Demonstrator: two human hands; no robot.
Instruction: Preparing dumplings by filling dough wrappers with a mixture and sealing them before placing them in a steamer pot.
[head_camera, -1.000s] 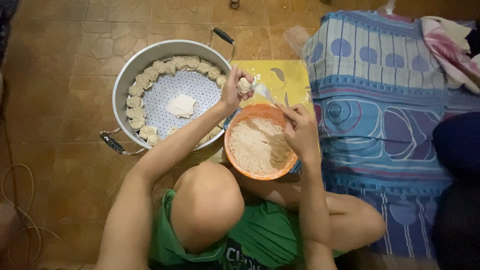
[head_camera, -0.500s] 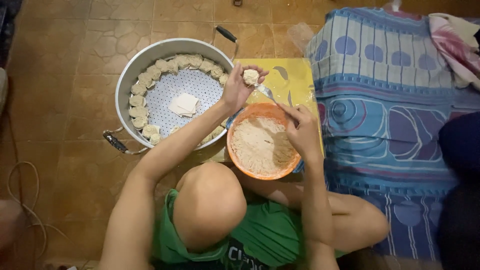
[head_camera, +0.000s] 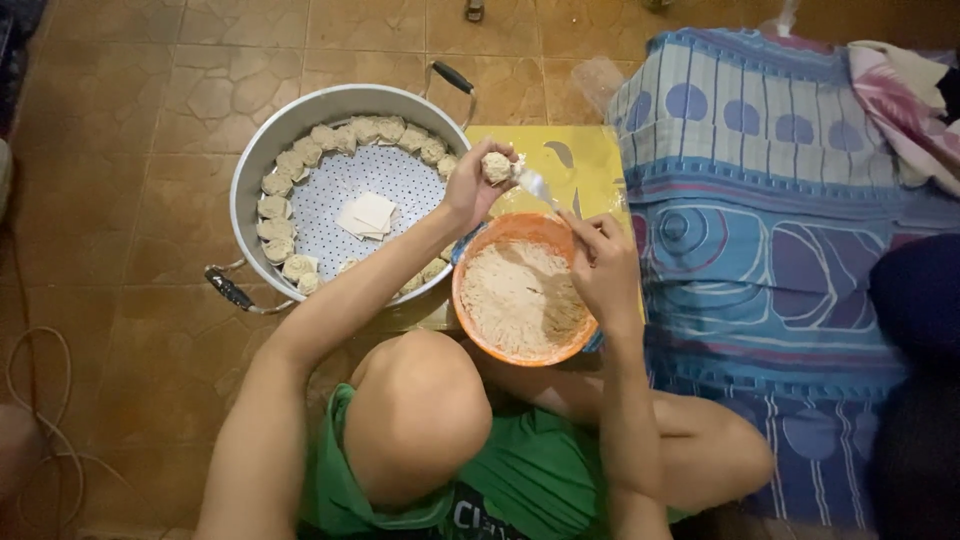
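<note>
Dumpling (head_camera: 497, 166): small, pale, roundish lump w/ a rough, lumpy top, wrapper gathered up round the filling. It sits in the fingertips of the left hand (head_camera: 470, 185), held up above the gap btwn the steamer pot and the orange bowl, fingers curled narrow round it. A metal spoon (head_camera: 538, 186) touches its right side; the spoon's handle runs down-right into the right hand (head_camera: 603, 265), which is closed on it, knuckles over the bowl's far rim.

Orange bowl (head_camera: 470, 310): round, on the floor just in front of the person's knee, abt full of pale beige minced filling (head_camera: 520, 298), grainy surface.

Left of it, touching or nearly so, a big round metal steamer pot (head_camera: 262, 150) w/ two black-tipped handles. Inside, a perforated white tray; finished dumplings (head_camera: 300, 160) line its rim in a curved row, side by side. Small stack of square white wrappers (head_camera: 366, 214) lies at tray centre.

Yellow sheet (head_camera: 580, 165) under the bowl's far side. Right: blue patterned mattress (head_camera: 780, 200). Floor is brown tile (head_camera: 120, 120). Person wears green top (head_camera: 540, 470).
</note>
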